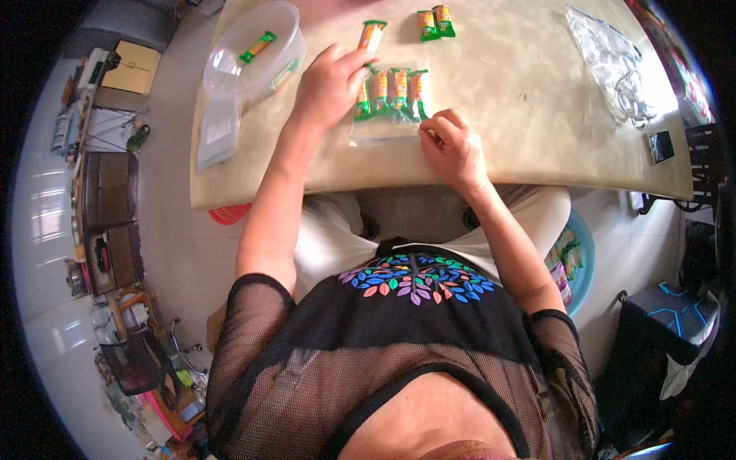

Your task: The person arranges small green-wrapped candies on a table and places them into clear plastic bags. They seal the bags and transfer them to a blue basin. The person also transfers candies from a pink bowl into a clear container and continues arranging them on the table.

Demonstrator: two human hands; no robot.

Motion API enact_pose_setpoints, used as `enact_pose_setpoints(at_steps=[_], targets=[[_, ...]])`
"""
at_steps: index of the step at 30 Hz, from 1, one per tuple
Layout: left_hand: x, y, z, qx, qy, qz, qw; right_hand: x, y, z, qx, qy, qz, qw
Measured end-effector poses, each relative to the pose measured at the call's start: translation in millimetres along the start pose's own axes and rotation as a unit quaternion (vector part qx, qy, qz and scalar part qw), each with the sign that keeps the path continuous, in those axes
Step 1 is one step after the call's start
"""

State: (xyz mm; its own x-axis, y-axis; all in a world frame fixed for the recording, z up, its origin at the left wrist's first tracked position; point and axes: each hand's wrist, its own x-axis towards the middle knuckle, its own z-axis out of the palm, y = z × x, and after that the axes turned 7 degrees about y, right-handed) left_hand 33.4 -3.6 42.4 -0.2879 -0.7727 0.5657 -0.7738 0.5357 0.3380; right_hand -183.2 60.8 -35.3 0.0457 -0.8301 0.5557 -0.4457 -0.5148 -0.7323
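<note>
My left hand (332, 83) has its fingers on the lower end of a green-and-orange snack packet (371, 38) above a clear plastic bag (379, 137). Several like packets (399, 89) lie side by side in or on the bag; which of the two I cannot tell. At the bag's right edge is my right hand (452, 146), its fingers curled together near the packets' lower ends; they seem to pinch the bag's edge. Two more packets (435, 23) lie together farther back on the table. A round clear plastic tub (298, 34) at the left holds a packet (257, 47) and what seems another.
A stack of clear plastic bags (218, 133) lies on the table (517, 161) below the tub. At the right are a clear bag (604, 52) with a cable-like coil and a small dark object (659, 146). A blue basin (587, 270) with packets stands beside my right leg.
</note>
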Motion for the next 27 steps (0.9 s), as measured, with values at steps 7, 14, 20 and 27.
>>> enact_pose_setpoints(at_steps=[7, 14, 20, 27], targets=[[-108, 65, -63, -0.125, -0.115, -0.081, 0.982, -1, 3, 2, 0.011, -0.001, -0.002, 1.0], [-110, 77, -25, -0.079, -0.11, -0.031, 0.99, -3, 4, 2, 0.013, 0.005, -0.029, 0.999], [-91, 65, 17, 0.034, -0.031, 0.032, 0.998, -7, 9, 5, 0.01, -0.001, -0.036, 0.999], [-85, 50, 44, 0.073, 0.032, 0.048, 0.996, -8, 14, 7, 0.012, 0.01, -0.04, 0.999]])
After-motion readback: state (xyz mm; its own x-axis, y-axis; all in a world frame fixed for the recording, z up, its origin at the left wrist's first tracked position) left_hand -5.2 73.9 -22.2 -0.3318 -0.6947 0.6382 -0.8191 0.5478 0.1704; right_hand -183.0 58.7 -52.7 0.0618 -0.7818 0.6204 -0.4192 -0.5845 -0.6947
